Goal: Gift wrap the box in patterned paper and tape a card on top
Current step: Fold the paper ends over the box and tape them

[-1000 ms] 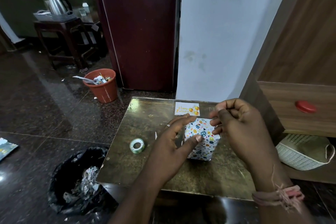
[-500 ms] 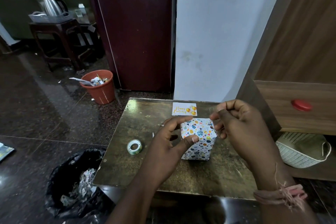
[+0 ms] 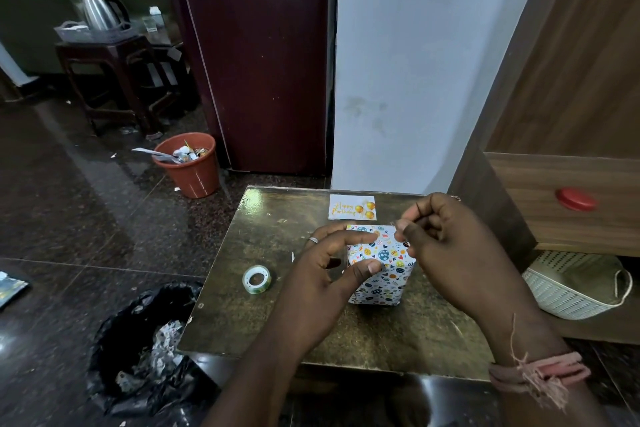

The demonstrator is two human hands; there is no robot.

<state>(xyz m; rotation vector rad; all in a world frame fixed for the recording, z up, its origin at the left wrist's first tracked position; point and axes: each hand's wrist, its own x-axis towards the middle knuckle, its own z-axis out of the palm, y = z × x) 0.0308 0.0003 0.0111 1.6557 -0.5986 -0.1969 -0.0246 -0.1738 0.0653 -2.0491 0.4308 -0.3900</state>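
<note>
A small box (image 3: pixel 382 265) wrapped in white paper with coloured dots stands upright on the dark table (image 3: pixel 277 308). My left hand (image 3: pixel 325 274) grips its top left corner between thumb and index finger. Over the box's top right corner my right hand (image 3: pixel 450 246) pinches something small and clear, probably a piece of tape, between thumb and fingers. A white "Happy Birthday" card (image 3: pixel 351 207) lies flat on the table just behind the box. A roll of tape (image 3: pixel 256 279) lies on the table to the left of my left hand.
A black-lined waste bin (image 3: pixel 138 350) sits on the floor at the table's left front corner. An orange bucket (image 3: pixel 190 168) with scraps stands further back. A white woven basket (image 3: pixel 571 284) sits under the wooden cabinet (image 3: pixel 561 198) on the right.
My left hand's grip has shifted up onto the box's top corner. My right hand stays over the box with its pinch. The head view has drifted slightly.
</note>
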